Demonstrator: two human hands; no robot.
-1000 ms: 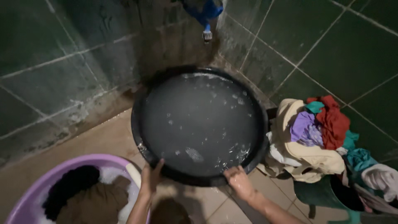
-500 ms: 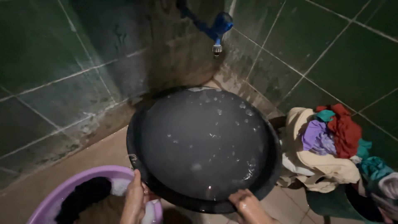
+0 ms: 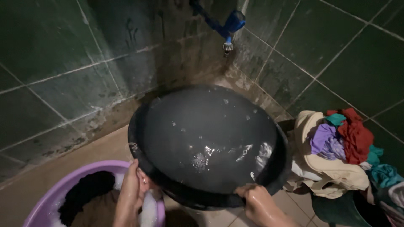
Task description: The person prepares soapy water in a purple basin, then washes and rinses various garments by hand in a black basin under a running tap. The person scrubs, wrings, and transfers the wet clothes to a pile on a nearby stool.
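A large round black basin holds soapy water with scattered bubbles. It sits in the tiled corner under a blue tap. My left hand grips its near left rim. My right hand grips the near right rim. Both hands are wet. The near rim looks raised, so the basin seems tilted toward the wall.
A purple basin with dark clothes and foam sits at the lower left, touching my left hand's side. A heap of coloured clothes lies on a dark green stool at the right. Dark green tiled walls close in behind.
Both hands kept hold of the black basin's near rim. The basin has grown larger in view and its near edge has risen; the water has shifted toward the front right.
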